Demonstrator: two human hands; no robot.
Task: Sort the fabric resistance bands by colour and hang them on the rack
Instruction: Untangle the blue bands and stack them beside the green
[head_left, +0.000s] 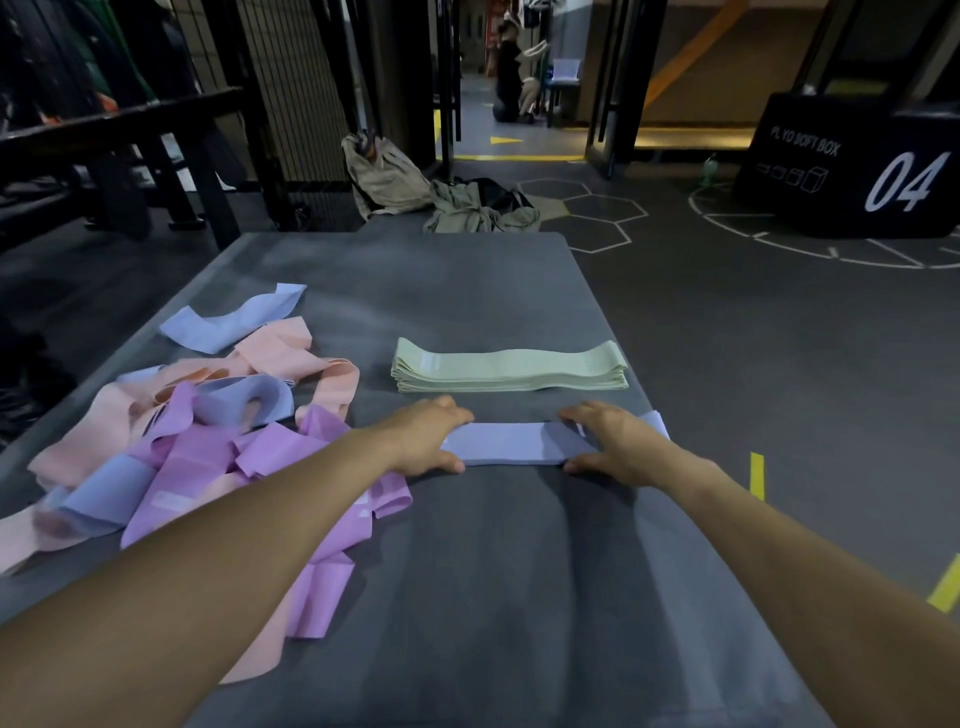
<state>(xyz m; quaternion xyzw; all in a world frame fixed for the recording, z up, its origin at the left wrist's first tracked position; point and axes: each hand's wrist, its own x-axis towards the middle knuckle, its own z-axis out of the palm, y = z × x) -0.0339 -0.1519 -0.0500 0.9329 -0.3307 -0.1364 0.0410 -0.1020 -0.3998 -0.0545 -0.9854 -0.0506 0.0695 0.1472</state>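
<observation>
A flat blue band (511, 442) lies across the grey mat (467, 571) in front of me. My left hand (426, 434) presses on its left end with fingers spread. My right hand (613, 439) rests on its right end the same way. Just beyond lies a neat stack of green bands (509, 366). To the left sits a loose heap of pink bands (291, 353), purple bands (208, 462) and blue bands (228, 319), all tangled together. No hanging rack for the bands shows clearly.
A dark metal frame (130, 135) stands at the far left. Beige bags and clothing (415, 192) lie on the floor past the mat's far edge. A black plyo box (852, 166) marked 04 stands at the right. A person (511, 78) kneels in the doorway.
</observation>
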